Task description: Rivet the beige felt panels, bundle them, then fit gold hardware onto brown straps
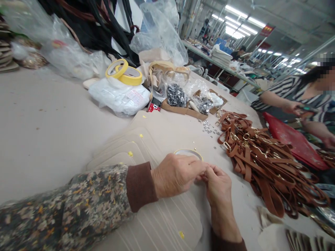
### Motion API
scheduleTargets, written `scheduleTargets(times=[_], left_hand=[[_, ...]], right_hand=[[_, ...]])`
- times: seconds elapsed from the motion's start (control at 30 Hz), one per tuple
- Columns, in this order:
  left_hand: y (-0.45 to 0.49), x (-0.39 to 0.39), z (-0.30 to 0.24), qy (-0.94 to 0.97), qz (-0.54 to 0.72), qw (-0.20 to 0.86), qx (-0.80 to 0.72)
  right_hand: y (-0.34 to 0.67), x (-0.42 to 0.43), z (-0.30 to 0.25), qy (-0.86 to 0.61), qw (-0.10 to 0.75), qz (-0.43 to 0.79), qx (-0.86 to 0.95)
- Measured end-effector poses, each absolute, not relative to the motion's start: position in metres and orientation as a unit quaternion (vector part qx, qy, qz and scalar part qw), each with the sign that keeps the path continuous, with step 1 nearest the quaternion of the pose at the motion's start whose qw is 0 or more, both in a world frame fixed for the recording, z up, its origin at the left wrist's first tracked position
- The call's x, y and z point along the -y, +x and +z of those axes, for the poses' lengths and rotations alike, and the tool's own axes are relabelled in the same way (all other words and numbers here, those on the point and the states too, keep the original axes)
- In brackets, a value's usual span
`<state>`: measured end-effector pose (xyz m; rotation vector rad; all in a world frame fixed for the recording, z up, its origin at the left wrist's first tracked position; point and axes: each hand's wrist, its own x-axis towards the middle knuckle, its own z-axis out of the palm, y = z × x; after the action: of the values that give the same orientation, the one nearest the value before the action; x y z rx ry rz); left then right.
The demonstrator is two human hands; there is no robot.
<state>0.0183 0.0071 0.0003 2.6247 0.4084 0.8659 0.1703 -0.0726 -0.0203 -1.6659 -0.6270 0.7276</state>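
A mottled olive, tan and orange camouflage-patterned fabric sleeve is worn, finished with a wide dark-brown ribbed-knit cuff.

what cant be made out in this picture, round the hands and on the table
- Head view: whether the left hand and right hand pinch anything small; the hands themselves hide it.
- Head view: the yellow-edged ring's near side; the left hand covers it.
- Head view: the white packet's red print; too small and blurred.
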Motion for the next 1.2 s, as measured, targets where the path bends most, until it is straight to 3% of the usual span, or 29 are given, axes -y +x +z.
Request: scheduleTargets(times=[0.13, 0.3, 0.5, 0.73, 0.87, 1.03, 1.2], left_hand=[[0.019, -0.012, -0.006, 0.938, 0.240, 0.142, -0.206], [0.020, -0.016, -0.008, 0.954, 0.116, 0.129, -0.243], [0.020, -0.014, -0.003, 0.957, 0.075, 0.146, -0.238], [0.019, -0.015, 0.000, 0.956, 0.056, 0.156, -0.243], [0.018, -0.016, 0.003, 0.956, 0.042, 0.150, -0.251], [0.017, -0.019, -0.001, 0.957, 0.056, 0.143, -0.247], [0.017, -0.021, -0.005, 0.960, 0.068, 0.146, -0.227]], right_hand=[[0.193, 0.079, -0.027, -0.720, 0.488, 0.419, 0.260], [0.193, 0.079, -0.023, -0.739, 0.428, 0.431, 0.291], [0.179, 0.075, -0.025, -0.782, 0.386, 0.369, 0.322], [0.177, 0.070, -0.026, -0.823, 0.259, 0.231, 0.450], [0.182, 0.075, -0.024, -0.836, 0.283, 0.204, 0.424], [0.189, 0.089, -0.029, -0.797, 0.332, 0.287, 0.415], [0.178, 0.088, -0.034, -0.797, 0.288, 0.142, 0.512]])
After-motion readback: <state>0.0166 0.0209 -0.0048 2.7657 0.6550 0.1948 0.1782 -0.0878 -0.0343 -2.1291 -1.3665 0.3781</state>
